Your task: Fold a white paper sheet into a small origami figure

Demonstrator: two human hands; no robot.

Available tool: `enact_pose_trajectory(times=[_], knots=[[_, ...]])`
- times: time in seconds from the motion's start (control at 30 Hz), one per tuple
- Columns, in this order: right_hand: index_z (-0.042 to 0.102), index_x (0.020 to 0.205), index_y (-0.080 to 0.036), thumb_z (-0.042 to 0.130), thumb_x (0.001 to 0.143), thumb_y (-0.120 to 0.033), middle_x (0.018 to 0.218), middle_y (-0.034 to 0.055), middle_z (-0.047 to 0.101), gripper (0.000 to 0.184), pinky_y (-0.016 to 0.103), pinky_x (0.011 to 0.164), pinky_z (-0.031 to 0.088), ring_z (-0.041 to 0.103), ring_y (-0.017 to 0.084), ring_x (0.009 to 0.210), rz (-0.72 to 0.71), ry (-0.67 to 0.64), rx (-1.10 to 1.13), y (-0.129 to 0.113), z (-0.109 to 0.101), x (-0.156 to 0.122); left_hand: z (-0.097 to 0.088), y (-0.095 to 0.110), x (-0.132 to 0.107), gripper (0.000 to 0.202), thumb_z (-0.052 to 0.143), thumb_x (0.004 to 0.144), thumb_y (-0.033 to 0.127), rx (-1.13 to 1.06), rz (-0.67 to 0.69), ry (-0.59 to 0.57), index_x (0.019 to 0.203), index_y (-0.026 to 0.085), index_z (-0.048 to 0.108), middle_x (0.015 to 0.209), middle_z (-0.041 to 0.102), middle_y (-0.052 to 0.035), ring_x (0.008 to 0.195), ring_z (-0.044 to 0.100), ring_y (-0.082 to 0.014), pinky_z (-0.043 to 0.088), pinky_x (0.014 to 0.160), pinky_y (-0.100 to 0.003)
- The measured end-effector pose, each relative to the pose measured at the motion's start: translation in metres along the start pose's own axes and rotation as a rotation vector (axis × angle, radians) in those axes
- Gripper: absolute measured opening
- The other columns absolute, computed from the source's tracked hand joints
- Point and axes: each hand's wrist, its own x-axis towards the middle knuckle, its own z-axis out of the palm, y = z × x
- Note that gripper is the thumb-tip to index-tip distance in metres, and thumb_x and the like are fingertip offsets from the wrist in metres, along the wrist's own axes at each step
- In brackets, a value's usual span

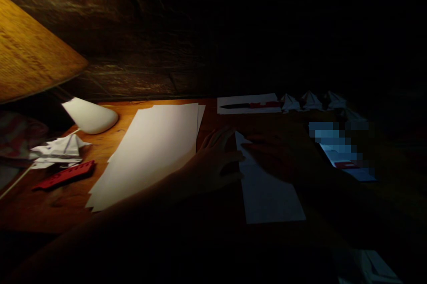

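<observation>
Head view: we are laying our flat right hand [280, 152] on the folded white paper [270, 195]. Our spread left hand [216, 155] is resting just beside its edge.

No text can be read on the folded paper [270, 190] or the red strip [63, 175].

place: dim home desk | signs: wooden tabletop [43, 208], lampshade [33, 48], folded paper models [310, 100]

Hands: left hand [218, 155], one; right hand [280, 152], one. Folded paper models [310, 100]: three in a row, one more at left [60, 150]. White paper stack [147, 155]: one. Loose white sheet [270, 192]: one. Red strip [65, 175]: one. Lampshade [33, 48]: one.
</observation>
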Motion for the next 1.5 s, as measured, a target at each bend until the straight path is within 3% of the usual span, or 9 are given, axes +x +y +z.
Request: enact_pose_trajectory(times=[0.4, 0.67, 0.87, 1.13, 1.23, 1.33, 1.5], knots=[[0.054, 0.151, -0.032, 0.041, 0.105, -0.023, 0.159, 0.0033, 0.052, 0.049, 0.057, 0.109, 0.046, 0.056, 0.029, 0.133, 0.008, -0.011, 0.018, 0.0043, 0.003, -0.0036, -0.0006, 0.0001, -0.0002, 0.036, 0.073, 0.09, 0.045, -0.02, 0.023, -0.019, 0.121, 0.027, 0.068, 0.17, 0.02, -0.0103, 0.158, 0.018, -0.0422, 0.028, 0.123, -0.067], [0.061, 0.146, -0.03, 0.044, 0.104, -0.026, 0.157, 0.0064, 0.054, 0.045, 0.056, 0.101, 0.051, 0.062, 0.03, 0.122, 0.034, -0.031, 0.061, -0.0007, -0.003, 0.0013, -0.0025, -0.0013, 0.0022, 0.04, 0.072, 0.09, 0.048, -0.001, 0.033, -0.045, 0.123, 0.027, 0.065, 0.17, 0.022, -0.0112, 0.158, 0.018, -0.0425, 0.027, 0.123, -0.069], [0.062, 0.144, -0.03, 0.043, 0.105, -0.029, 0.155, 0.0052, 0.057, 0.043, 0.053, 0.104, 0.05, 0.059, 0.029, 0.129, 0.049, 0.025, 0.069, 0.0013, 0.0029, -0.0014, -0.0021, -0.0027, 0.0033, 0.047, 0.071, 0.091, 0.048, 0.013, 0.047, -0.052, 0.133, 0.03, 0.06, 0.171, 0.019, -0.0103, 0.158, 0.016, -0.0437, 0.025, 0.123, -0.069], [0.059, 0.146, -0.03, 0.041, 0.105, -0.028, 0.155, 0.0055, 0.057, 0.045, 0.055, 0.107, 0.046, 0.057, 0.029, 0.132, 0.025, 0.012, 0.067, 0.0047, 0.0035, -0.002, -0.0022, -0.0022, 0.0016, 0.043, 0.07, 0.092, 0.048, 0.018, 0.033, -0.049, 0.13, 0.03, 0.062, 0.171, 0.019, -0.0106, 0.158, 0.016, -0.0431, 0.026, 0.123, -0.068], [0.064, 0.142, -0.028, 0.042, 0.104, -0.028, 0.152, 0.0065, 0.059, 0.043, 0.054, 0.106, 0.047, 0.058, 0.029, 0.13, 0.026, 0.049, 0.065, 0.0023, 0.003, -0.0005, -0.0009, -0.003, 0.0019, 0.055, 0.069, 0.091, 0.052, 0.029, 0.031, -0.046, 0.139, 0.03, 0.055, 0.171, 0.022, -0.0131, 0.158, 0.017, -0.0419, 0.026, 0.123, -0.068], [0.06, 0.146, -0.029, 0.043, 0.104, -0.027, 0.155, 0.0057, 0.057, 0.046, 0.054, 0.106, 0.046, 0.058, 0.029, 0.128, 0.017, 0.053, 0.051, 0.0025, 0.0036, -0.0006, 0.0013, -0.0042, 0.0022, 0.071, 0.066, 0.091, 0.058, 0.047, 0.009, -0.046, 0.148, 0.022, 0.045, 0.169, 0.027, -0.0186, 0.158, 0.02, -0.0403, 0.023, 0.125, -0.066], [0.057, 0.149, -0.032, 0.045, 0.101, -0.022, 0.159, 0.0037, 0.052, 0.051, 0.054, 0.107, 0.045, 0.056, 0.03, 0.131, -0.016, 0.008, 0.049, 0.0056, 0.0021, -0.0023, 0.0029, -0.006, 0.0016, 0.072, 0.066, 0.09, 0.059, 0.041, 0.008, -0.026, 0.148, 0.021, 0.045, 0.169, 0.027, -0.019, 0.158, 0.019, -0.0403, 0.023, 0.125, -0.066]])
